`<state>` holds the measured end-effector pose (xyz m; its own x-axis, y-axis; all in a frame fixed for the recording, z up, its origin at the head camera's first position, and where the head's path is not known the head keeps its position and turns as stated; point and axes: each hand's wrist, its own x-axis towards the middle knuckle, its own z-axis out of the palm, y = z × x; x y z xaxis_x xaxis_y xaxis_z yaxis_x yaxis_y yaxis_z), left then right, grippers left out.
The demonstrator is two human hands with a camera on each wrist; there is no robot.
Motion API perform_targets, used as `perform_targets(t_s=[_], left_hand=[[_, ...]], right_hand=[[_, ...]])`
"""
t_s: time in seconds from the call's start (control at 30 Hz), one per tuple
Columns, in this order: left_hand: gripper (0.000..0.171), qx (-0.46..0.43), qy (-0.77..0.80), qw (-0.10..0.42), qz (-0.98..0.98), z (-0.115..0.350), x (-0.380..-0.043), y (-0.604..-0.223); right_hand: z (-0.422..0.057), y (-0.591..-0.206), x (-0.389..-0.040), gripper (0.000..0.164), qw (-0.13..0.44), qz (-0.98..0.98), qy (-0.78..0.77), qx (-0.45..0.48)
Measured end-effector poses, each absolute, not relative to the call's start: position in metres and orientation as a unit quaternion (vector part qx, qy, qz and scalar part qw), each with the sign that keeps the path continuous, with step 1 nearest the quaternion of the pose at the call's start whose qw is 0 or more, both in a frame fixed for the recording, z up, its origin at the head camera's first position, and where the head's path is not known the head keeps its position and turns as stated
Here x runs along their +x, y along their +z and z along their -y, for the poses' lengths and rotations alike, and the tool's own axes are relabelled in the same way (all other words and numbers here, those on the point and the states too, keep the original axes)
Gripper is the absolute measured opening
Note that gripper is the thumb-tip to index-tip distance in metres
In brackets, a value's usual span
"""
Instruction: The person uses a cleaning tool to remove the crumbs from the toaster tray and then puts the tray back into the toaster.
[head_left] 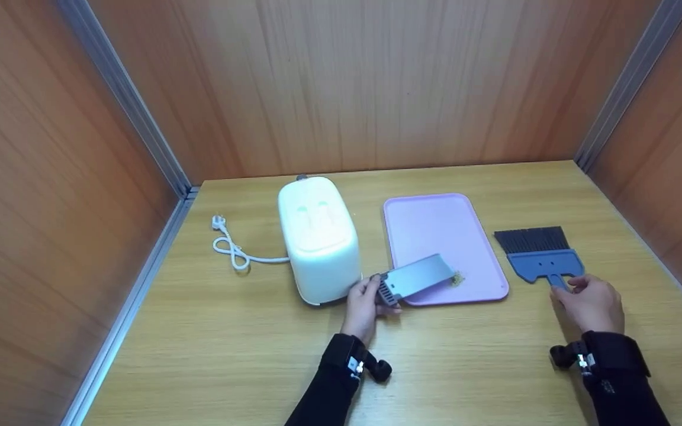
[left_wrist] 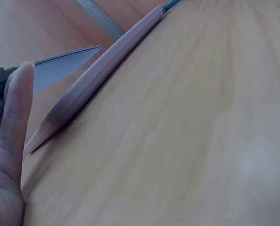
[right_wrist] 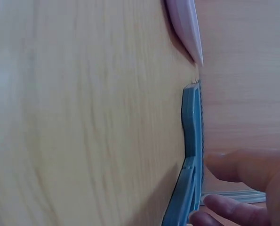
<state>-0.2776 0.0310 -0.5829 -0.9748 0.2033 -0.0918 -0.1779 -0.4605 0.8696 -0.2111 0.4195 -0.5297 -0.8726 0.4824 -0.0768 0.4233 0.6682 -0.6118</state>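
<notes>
My left hand (head_left: 364, 305) grips the dark slotted end of a silver crumb tray (head_left: 421, 275). Its far end slants over a pink serving tray (head_left: 436, 225), close to a small heap of yellowish crumbs (head_left: 457, 278). In the left wrist view, the crumb tray's metal plate (left_wrist: 67, 68) rises from behind a finger above the serving tray's edge. On the right, a blue hand brush (head_left: 545, 263) with dark bristles lies on the table. My right hand (head_left: 592, 302) is at its handle. The right wrist view has thumb and fingers (right_wrist: 238, 165) spread close over the handle (right_wrist: 182, 197).
A white toaster (head_left: 320, 242) stands left of the serving tray, right beside my left hand. Its white cord (head_left: 234, 251) is looped on the table and ends in a plug (head_left: 218, 222). Wooden panels (head_left: 341, 89) close off the back and both sides.
</notes>
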Motion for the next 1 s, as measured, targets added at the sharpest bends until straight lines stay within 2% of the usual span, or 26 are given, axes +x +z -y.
perform_targets(t_s=[0.27,0.67,0.8,1.0], left_hand=[[0.037,0.008,0.86,0.103,-0.5,-0.029,-0.276,-0.581],[0.039,0.011,0.859,0.118,-0.499,-0.025,-0.266,-0.574],[0.039,0.016,0.86,0.114,-0.497,-0.024,-0.26,-0.568],[0.037,0.032,0.864,0.114,-0.489,-0.026,-0.247,-0.557]], right_hand=[[-0.398,-0.518,-0.203,0.06,0.083,0.912,0.333,-0.223],[-0.341,-0.504,-0.198,0.048,0.092,0.907,0.382,-0.151],[-0.321,-0.509,-0.198,0.045,0.071,0.899,0.416,-0.113],[-0.287,-0.515,-0.198,0.039,-0.004,0.855,0.511,-0.09]])
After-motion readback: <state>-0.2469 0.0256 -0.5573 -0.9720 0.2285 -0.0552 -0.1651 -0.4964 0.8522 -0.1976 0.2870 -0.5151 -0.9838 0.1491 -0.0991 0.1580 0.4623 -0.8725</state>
